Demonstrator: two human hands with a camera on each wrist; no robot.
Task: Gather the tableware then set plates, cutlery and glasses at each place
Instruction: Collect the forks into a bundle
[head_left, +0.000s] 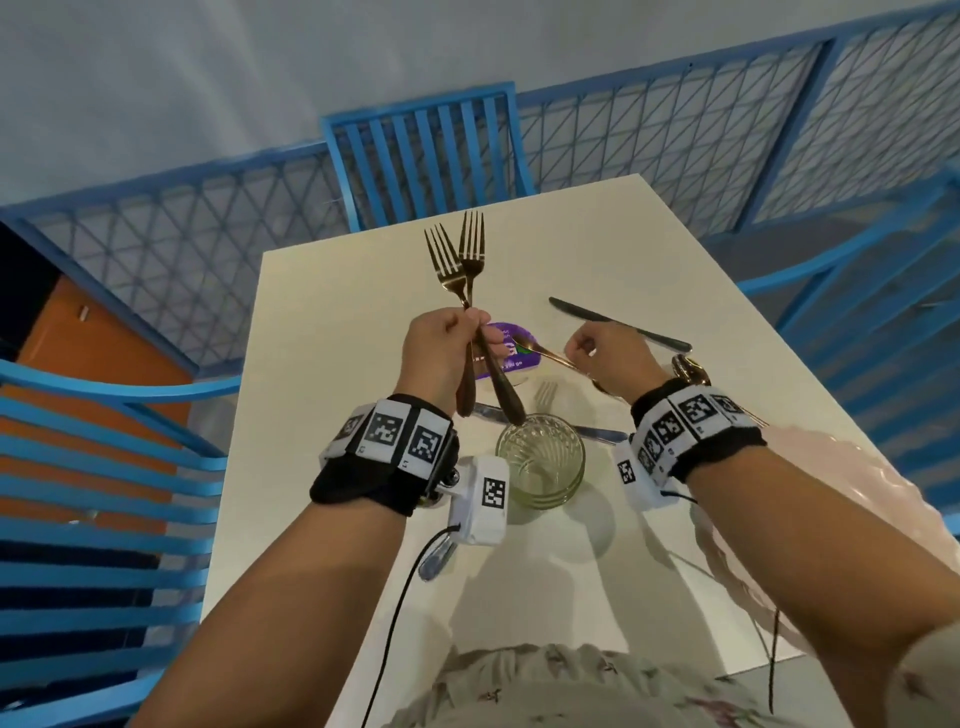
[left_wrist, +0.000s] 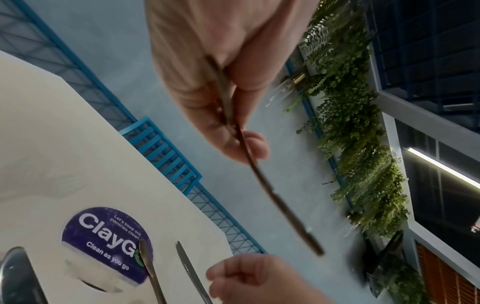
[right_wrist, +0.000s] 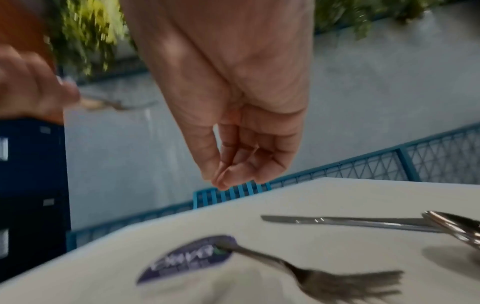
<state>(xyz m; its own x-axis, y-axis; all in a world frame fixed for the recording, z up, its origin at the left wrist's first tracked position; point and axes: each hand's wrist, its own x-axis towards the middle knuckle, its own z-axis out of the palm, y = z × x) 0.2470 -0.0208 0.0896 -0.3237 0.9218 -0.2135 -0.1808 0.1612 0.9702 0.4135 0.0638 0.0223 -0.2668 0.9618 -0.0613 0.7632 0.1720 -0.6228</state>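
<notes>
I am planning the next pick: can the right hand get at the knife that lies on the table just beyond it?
Probably yes. The right hand holds nothing, fingers curled, and hovers right by the knife. Its blade and middle lie bare; only spoons sit at its handle end.

A white table stands by a blue mesh railing that runs past its far end. A blue slatted chair is at that end, a second chair at the table's left. An orange cabinet sits further left, and greenery hangs beyond.
</notes>
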